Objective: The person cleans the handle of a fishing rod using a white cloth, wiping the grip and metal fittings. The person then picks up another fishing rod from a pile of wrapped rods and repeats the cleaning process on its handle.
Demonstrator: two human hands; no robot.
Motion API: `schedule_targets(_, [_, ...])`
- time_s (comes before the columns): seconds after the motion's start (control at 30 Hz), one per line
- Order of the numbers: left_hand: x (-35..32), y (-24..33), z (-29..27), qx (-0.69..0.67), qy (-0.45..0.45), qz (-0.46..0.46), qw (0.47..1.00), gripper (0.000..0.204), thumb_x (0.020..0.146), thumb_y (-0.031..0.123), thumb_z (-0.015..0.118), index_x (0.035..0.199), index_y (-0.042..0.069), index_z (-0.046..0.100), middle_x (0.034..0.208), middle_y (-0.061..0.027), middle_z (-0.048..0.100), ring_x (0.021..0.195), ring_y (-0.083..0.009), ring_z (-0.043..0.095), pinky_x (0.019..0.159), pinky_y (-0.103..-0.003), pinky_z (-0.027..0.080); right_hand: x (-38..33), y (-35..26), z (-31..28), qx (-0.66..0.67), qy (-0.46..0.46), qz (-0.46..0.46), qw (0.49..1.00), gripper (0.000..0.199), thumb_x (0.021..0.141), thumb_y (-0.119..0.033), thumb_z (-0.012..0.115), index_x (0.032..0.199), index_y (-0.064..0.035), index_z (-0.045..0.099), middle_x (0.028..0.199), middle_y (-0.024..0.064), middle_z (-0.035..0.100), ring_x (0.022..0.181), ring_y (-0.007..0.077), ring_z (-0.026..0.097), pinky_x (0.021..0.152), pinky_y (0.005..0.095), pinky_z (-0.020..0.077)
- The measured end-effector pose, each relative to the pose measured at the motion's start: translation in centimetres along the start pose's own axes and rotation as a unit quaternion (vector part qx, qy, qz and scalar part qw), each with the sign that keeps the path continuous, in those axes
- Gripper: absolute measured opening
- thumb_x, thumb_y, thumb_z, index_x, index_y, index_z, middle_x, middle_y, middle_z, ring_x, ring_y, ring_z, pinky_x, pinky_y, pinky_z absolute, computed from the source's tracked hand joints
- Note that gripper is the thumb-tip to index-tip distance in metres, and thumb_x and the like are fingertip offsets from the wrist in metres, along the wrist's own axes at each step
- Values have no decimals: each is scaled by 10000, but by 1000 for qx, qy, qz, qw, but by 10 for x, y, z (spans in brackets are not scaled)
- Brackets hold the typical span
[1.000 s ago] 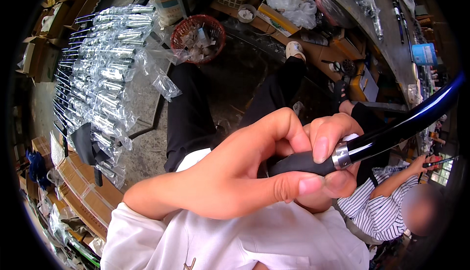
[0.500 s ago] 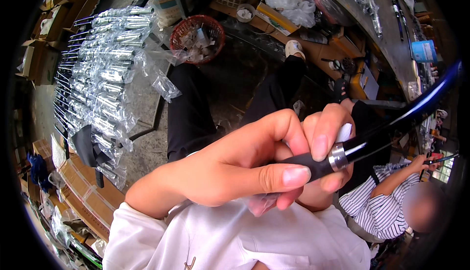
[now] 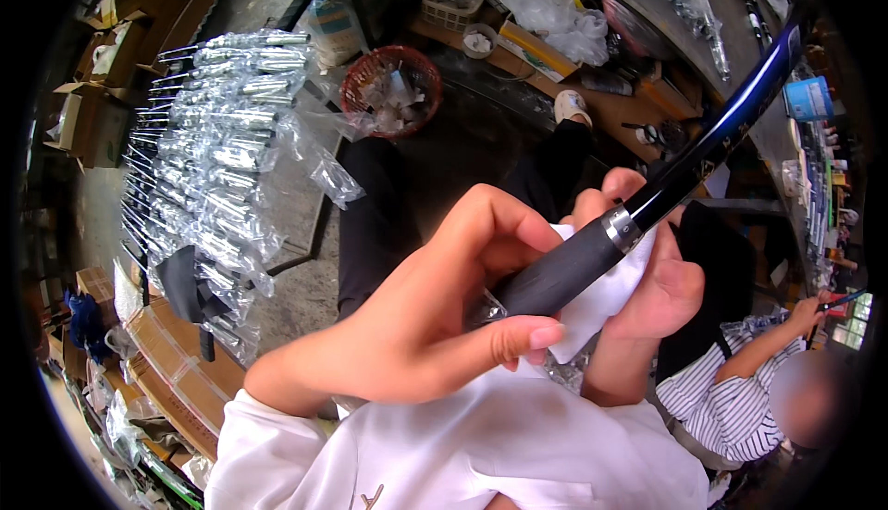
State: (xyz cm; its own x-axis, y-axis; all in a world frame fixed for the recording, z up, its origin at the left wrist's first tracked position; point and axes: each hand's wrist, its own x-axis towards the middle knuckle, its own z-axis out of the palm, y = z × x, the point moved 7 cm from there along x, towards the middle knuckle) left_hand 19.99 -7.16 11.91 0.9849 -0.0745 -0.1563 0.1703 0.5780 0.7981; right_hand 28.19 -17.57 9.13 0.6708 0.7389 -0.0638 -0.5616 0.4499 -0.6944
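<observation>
From my remote seat I see the rod (image 3: 721, 145) running from near mid-view out toward two o'clock, its butt in the left hand (image 3: 435, 316). That thumb and forefinger pinch the dark grip (image 3: 564, 274) from either side, with crinkled clear film (image 3: 486, 308) at its lower end. The right hand (image 3: 661, 293) sits behind at four o'clock, fingers curled, a soft white cloth (image 3: 597, 302) between palm and grip; how hard it squeezes, I can't tell. I judge the rod light and stiff, its glossy black shaft slippery and easily scratched, so I'd hold the matte, rubbery-looking grip, just below the smooth silver ring (image 3: 620, 230). The film looks thin and slick, a poor hold. At ten o'clock, slim wrapped rods (image 3: 240, 117) lie in rows, shiny under wrinkled plastic.
</observation>
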Motion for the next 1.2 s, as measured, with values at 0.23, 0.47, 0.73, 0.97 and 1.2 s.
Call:
schedule_targets(0.23, [-11, 12, -1, 169, 49, 106, 979, 518, 748, -2, 698, 1064, 0, 288, 939, -192, 551, 765, -204, 613, 708, -315, 505, -33, -47, 14, -400, 104, -293, 862, 194, 733, -42, 653, 873, -26, 520, 854, 138, 555, 743, 173, 543, 678, 264, 438])
schedule_targets(0.47, [-19, 12, 7, 273, 89, 159, 945, 484, 724, 16, 728, 1051, -37, 376, 961, -176, 538, 827, -204, 598, 713, -279, 489, -63, -70, 72, -682, -32, -440, 584, 273, 690, -5, 703, 924, -87, 589, 935, 131, 520, 677, 169, 538, 574, 217, 461])
schedule_targets(0.73, [-26, 20, 20, 463, 147, 272, 831, 484, 626, -13, 754, 1005, -34, 453, 923, -196, 579, 684, -322, 600, 532, -325, 489, -50, -43, 95, -725, -27, -493, 480, 367, 628, 103, 709, 977, 28, 622, 976, 182, 477, 734, 170, 549, 557, 189, 479])
schedule_targets(0.97, [-27, 19, 21, 434, 152, 313, 831, 474, 639, -18, 760, 999, -49, 454, 905, -208, 585, 678, -293, 611, 566, -295, 495, -52, -45, 91, -694, 3, -457, 557, 414, 618, 121, 711, 1017, 46, 628, 943, 175, 498, 686, 156, 552, 517, 181, 448])
schedule_targets(1.2, [-14, 9, 4, 161, 20, 213, 963, 421, 743, -1, 710, 1044, -65, 423, 911, -149, 557, 722, -178, 581, 693, -262, 480, -52, -39, 69, -614, 46, -514, 597, 393, 627, 99, 701, 1010, 42, 634, 932, 137, 528, 637, 125, 545, 493, 185, 409])
